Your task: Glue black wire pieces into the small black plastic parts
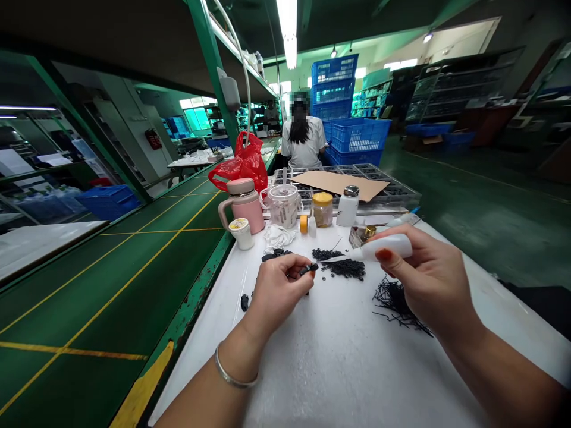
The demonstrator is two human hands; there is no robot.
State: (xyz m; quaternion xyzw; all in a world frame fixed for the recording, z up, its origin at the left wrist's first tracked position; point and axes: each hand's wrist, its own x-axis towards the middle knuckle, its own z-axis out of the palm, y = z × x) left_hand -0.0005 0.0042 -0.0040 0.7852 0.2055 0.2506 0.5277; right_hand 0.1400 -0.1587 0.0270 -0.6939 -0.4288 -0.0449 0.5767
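White btl (387, 243) x1 in RH (428, 273), blk pc (311, 268) x1 in LH (279, 285).

A slim, rounded silver-toned bangle (228, 378) circles the left wrist (243, 351), low and left of centre in the frame, between the left hand (279, 291) and the bare left forearm (207, 398). On the right hand (430, 273), right of centre, the thumbnail (383, 255) wears orange-red polish.
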